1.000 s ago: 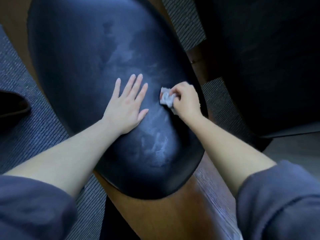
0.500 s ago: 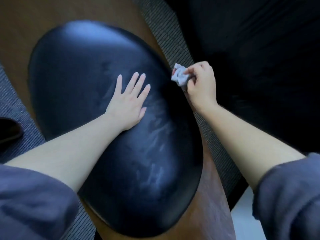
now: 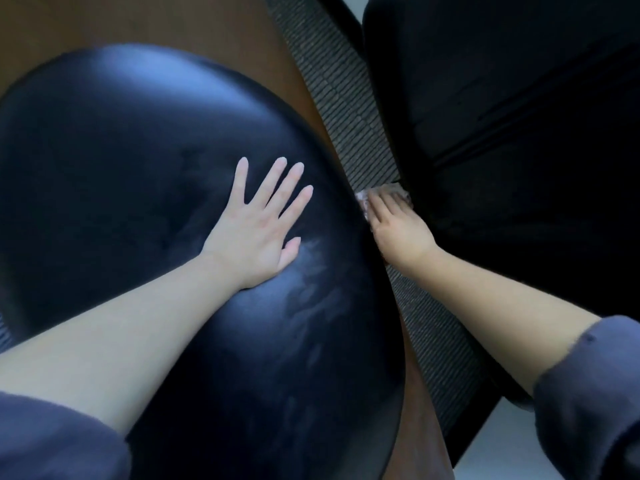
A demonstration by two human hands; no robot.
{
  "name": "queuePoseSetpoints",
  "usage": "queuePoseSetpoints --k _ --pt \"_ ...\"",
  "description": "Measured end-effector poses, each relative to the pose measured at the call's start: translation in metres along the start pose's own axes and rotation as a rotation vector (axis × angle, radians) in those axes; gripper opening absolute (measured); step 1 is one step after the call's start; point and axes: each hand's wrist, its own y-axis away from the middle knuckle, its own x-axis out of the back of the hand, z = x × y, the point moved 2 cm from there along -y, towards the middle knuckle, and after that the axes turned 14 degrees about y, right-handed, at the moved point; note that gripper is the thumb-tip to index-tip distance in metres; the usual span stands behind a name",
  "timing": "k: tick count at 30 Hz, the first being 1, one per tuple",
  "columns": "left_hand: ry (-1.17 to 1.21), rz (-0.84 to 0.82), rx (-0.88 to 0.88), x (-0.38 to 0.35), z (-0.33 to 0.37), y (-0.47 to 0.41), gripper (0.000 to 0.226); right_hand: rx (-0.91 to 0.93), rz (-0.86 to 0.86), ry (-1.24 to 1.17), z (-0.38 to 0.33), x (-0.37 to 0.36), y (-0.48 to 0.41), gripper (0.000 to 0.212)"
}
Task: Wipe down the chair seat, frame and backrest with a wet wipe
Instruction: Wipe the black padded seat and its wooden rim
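The chair's glossy black seat fills the left and middle, with damp streaks near its right side. My left hand lies flat on the seat, fingers spread and straight. My right hand is lower down, just past the seat's right edge, holding the crumpled white wet wipe against that edge. Only a small bit of the wipe shows past the fingertips. The brown wooden frame runs under the seat at the bottom right.
A grey ribbed rug runs diagonally right of the chair. A large black piece of furniture stands close on the right. Brown wood floor shows at the top left, pale floor at the bottom right.
My right hand carried the wipe off the seat top, over to the right rim and then down along the seat's right edge. My left hand stayed flat on the seat.
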Motion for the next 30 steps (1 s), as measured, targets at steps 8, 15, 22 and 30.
queuePoseSetpoints --k 8,15,22,30 --pt "0.012 0.02 -0.007 -0.002 -0.001 0.0 0.071 -0.034 -0.319 -0.036 -0.003 0.026 0.007 0.065" --pt "0.003 0.036 -0.012 -0.002 -0.002 -0.001 0.071 -0.083 -0.478 -0.117 -0.004 0.025 -0.01 0.056" --pt "-0.003 0.031 -0.008 -0.002 -0.001 -0.001 0.071 -0.085 -0.273 -0.142 -0.011 0.014 0.029 0.062" --pt "0.013 0.032 -0.011 -0.001 -0.001 -0.001 0.071 -0.023 -0.328 -0.139 -0.005 0.018 0.022 0.057"
